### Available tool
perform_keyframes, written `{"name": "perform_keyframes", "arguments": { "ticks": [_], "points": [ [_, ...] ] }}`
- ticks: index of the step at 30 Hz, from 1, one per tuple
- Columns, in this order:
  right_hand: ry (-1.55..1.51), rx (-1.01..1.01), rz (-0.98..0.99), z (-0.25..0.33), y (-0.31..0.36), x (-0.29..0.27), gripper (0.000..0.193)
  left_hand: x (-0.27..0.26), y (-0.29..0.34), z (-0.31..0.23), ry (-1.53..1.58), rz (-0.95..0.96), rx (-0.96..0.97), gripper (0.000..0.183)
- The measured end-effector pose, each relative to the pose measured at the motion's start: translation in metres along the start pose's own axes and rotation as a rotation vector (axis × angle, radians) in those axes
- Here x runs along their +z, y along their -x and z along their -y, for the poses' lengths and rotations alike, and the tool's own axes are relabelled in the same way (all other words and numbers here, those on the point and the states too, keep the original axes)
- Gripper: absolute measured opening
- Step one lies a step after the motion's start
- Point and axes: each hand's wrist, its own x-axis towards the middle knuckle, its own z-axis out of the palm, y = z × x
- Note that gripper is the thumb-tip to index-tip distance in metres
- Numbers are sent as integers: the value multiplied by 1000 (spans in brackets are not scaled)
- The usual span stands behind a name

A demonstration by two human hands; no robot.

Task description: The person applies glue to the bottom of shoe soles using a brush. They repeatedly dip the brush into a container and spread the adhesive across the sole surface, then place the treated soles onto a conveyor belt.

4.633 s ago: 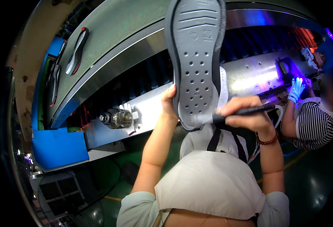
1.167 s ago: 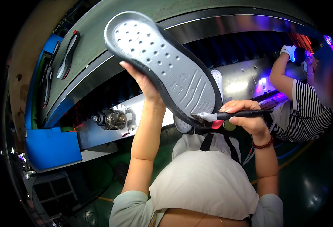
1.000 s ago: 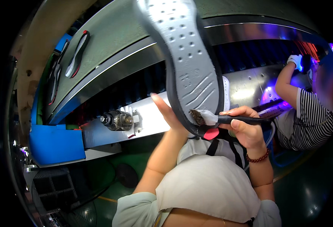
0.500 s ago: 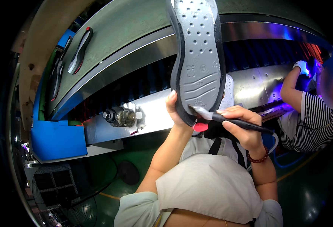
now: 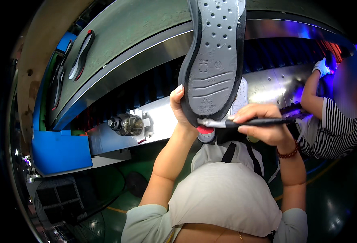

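A grey shoe sole point(image 5: 213, 87) with a black rim and a red heel tab stands upright before me, its toe end cut off at the top of the picture. My left hand point(image 5: 181, 109) grips it by the lower left of the heel, thumb on the rim and the other fingers hidden behind. In my right hand point(image 5: 263, 123), between thumb and fingers, is a black-handled brush point(image 5: 251, 122). Its pale bristles touch the black rim at the heel's bottom, just above the red tab. Behind the heel, part of another white sole point(image 5: 240, 96) shows.
Several soles point(image 5: 81, 56) lie on the green conveyor belt point(image 5: 140, 28) at upper left. A dark bottle point(image 5: 128, 124) rests on the metal ledge point(image 5: 160, 117), beside a blue box point(image 5: 61, 150). At right, a co-worker in a striped shirt point(image 5: 340, 129) works with gloved hands. A fan point(image 5: 61, 198) stands at lower left.
The brush tip has moved down and left, from the grey heel face onto the black rim. My right hand has shifted right and lower, and the sole now sits slightly further right at its top.
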Motion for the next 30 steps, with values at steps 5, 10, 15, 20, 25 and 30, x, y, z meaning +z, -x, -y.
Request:
{"name": "perform_keyframes", "arguments": {
  "ticks": [5,10,15,20,25,30],
  "points": [
    [40,-190,291,7,2,1,20,11,-4,-16,84,4,-197,42],
    [213,-160,307,7,-12,-16,14,17,-9,-23,-64,-188,-634,38],
    [221,-132,390,19,-10,-29,15,31,-4,-24,-232,-248,-781,42],
    [436,-159,552,11,2,-34,15,24,2,-32,-434,-275,-904,42],
    [404,-114,497,11,-3,-46,13,27,6,-32,-374,-314,-889,44],
    [569,-95,589,30,5,-49,12,17,14,-39,-438,-331,-889,45]
  ]
}}
